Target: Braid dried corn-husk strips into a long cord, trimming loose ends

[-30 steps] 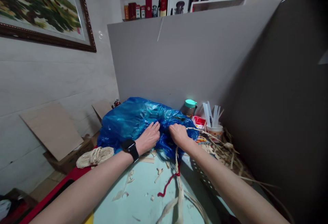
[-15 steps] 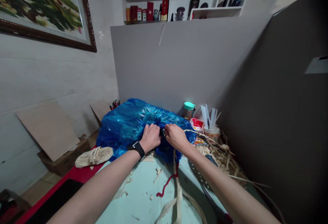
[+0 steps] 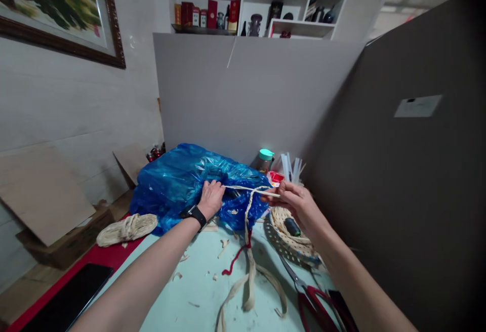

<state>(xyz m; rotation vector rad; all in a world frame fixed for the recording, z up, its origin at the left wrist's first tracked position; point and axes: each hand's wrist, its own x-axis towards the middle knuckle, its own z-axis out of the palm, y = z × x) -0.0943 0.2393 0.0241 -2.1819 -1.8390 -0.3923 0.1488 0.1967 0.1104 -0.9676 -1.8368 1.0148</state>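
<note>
A crumpled blue plastic bag lies on the table, its mouth toward me. My left hand, with a black watch on the wrist, is closed at the mouth, fingers curled into the plastic. Pale braided straw cord stretches from beside its fingertips to my right hand, which pinches it between thumb and fingers. The cord hangs down onto the table, tied with red yarn, and ends in loose flat strips. What lies deep inside the bag is hidden.
Right of the cord are a basket with straw and a dark thread spool, and red-handled scissors. A straw bundle and black phone sit left. Behind stands a green-lidded jar.
My right hand has moved right, away from the bag's mouth, drawing a stretch of cord taut. My left hand stays at the bag. The view has shifted, showing the scissors and basket more fully.
</note>
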